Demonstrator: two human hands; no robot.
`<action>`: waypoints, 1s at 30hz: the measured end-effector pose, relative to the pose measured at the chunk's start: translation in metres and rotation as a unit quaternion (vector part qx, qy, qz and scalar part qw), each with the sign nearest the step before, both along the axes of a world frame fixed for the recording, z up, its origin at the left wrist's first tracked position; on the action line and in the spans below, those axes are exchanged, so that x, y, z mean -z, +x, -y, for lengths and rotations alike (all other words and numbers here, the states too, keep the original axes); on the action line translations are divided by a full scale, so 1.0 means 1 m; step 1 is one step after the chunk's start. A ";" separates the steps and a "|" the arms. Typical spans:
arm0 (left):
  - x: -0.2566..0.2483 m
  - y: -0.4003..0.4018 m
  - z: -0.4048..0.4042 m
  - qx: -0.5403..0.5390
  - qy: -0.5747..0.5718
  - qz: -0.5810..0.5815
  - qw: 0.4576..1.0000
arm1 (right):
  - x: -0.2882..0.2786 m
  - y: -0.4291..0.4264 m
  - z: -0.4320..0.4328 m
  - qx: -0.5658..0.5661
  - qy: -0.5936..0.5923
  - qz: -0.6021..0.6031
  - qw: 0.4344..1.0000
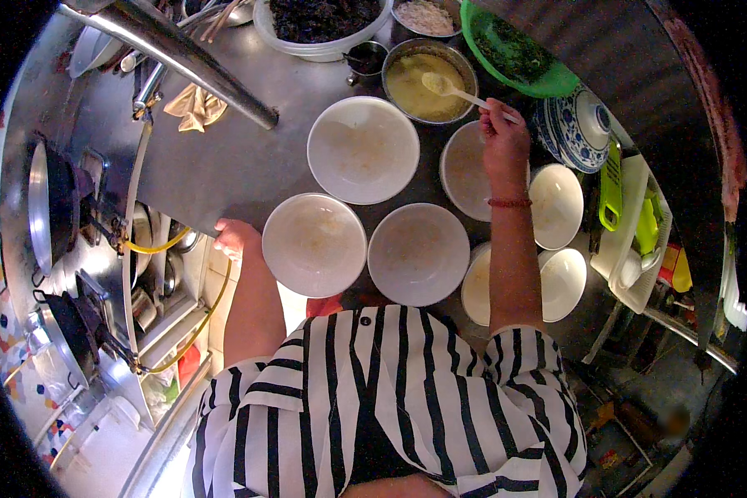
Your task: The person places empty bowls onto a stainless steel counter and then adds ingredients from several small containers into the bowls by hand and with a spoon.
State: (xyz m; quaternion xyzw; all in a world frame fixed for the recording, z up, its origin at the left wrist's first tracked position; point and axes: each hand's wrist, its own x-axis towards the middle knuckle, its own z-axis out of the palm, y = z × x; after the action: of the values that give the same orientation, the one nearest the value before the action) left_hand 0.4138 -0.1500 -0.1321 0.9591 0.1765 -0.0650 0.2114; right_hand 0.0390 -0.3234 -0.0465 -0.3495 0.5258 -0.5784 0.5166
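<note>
My right hand [504,127] grips the handle of a white spoon [470,98]. The spoon's bowl carries a heap of pale yellow seasoning, over a round metal container [404,111] of similar yellow contents. Several white bowls stand below: a large one [363,149], two nearer my body [314,246] [419,254], and one [464,171] partly covered by my right forearm. Light brown specks lie in the bottoms of these bowls. My left hand [236,239] is curled at the edge of the steel counter [224,174], left of the bowls.
Behind the bowls stand a white tub [324,48] of dark food, a small dark cup [366,59] and a green basin [510,56] of chopped greens. A blue-and-white lidded dish [576,127] is at right. A steel pipe [187,59] crosses the upper left, near a cloth [196,109].
</note>
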 end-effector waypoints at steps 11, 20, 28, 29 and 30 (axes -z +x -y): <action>-0.005 -0.003 0.002 -0.004 -0.010 -0.011 1.000 | -0.020 0.042 -0.060 -0.274 -0.314 -0.380 0.826; -0.015 -0.008 0.003 0.001 -0.022 -0.020 1.000 | 0.012 0.021 0.022 -0.048 -0.115 -0.382 0.916; -0.004 -0.003 0.001 0.000 -0.014 -0.005 1.000 | -0.002 0.035 0.011 -0.100 -0.007 -0.313 0.945; -0.002 -0.002 0.001 0.003 -0.013 0.000 1.000 | 0.000 0.031 0.010 -0.082 0.001 -0.261 0.962; -0.001 -0.002 0.000 0.001 -0.009 0.002 1.000 | -0.001 0.030 0.008 -0.065 0.008 -0.207 0.976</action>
State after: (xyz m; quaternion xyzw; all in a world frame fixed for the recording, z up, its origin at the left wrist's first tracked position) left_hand 0.4122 -0.1505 -0.1313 0.9575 0.1747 -0.0652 0.2202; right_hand 0.0692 -0.3314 -0.0456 -0.4909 0.6022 -0.4543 0.4358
